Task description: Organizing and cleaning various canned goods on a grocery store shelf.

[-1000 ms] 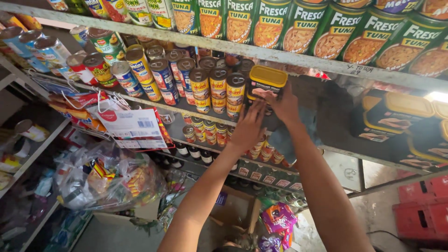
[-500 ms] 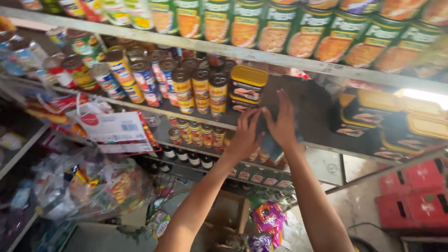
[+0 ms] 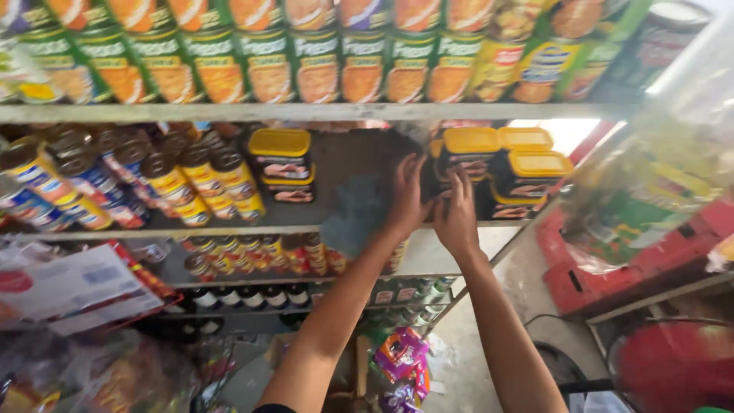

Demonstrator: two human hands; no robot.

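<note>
On the middle shelf, my left hand and my right hand both reach up to a stack of black tins with yellow lids. The left palm lies against the stack's left side, and the right hand's fingers press on its front. More of the same tins stand just to the right. Another stack of two such tins stands apart to the left, across a bare gap of shelf.
Green-labelled cans line the top shelf. Small yellow and blue cans crowd the middle shelf's left. Jars and bottles fill lower shelves. Red crates and a clear plastic bag sit at right; snack packets hang below.
Both hands have moved right, from the single stack of yellow-lidded tins across the gap to the right-hand group. The view has swung right with them.
</note>
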